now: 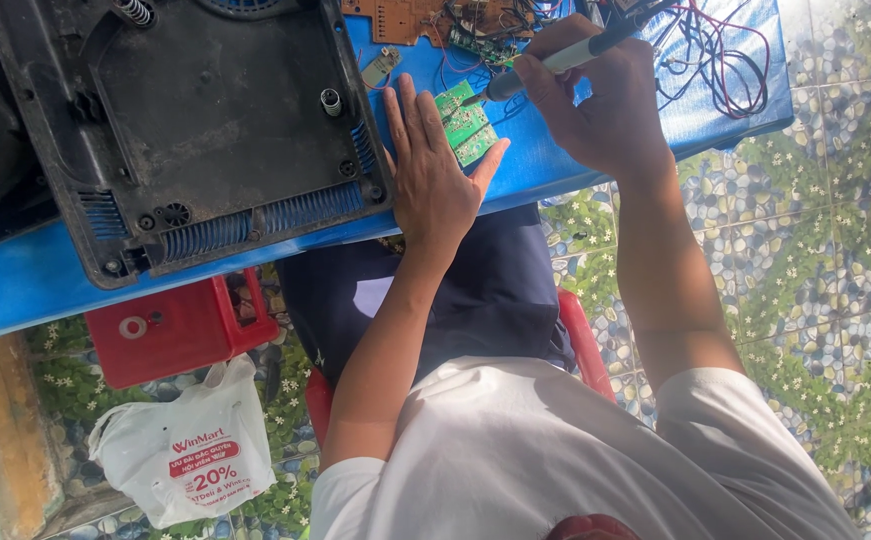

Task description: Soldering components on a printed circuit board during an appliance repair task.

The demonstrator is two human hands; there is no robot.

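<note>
The small green board (pixel 465 123) lies flat on the blue surface (pixel 25 285), just past the edge nearest my body. It is a long, thin piece made of a few squares in a row. Its long side runs on a slant, from up near my right hand down toward my left thumb.

My left hand (pixel 433 170) is the nearer one. It lies flat with the fingers spread open. The fingers rest along the left side of the board and the thumb sits just off its lower end, so the board lies in the gap between them. This hand pinches nothing. It only presses down and keeps the board from sliding.

My right hand (pixel 595 95) is above and to the right of the board. Its grip is pressed tight around a pen-shaped tool (pixel 555 60) with a dark handle. The tool slants down and to the left. Its tip comes to the upper end of the board. I cannot tell if the tip is touching the board or just above it.

To the left of my left hand sits a big black plastic case (pixel 195 130), open and dusty, with blue ribs along its edge. Further up the surface lie a brown board (pixel 395 18) and a tangle of red and black wires (pixel 715 60). Under the surface stand a red stool (pixel 175 325) and a white plastic bag (pixel 190 450) on the tiled floor (pixel 835 250).
</note>
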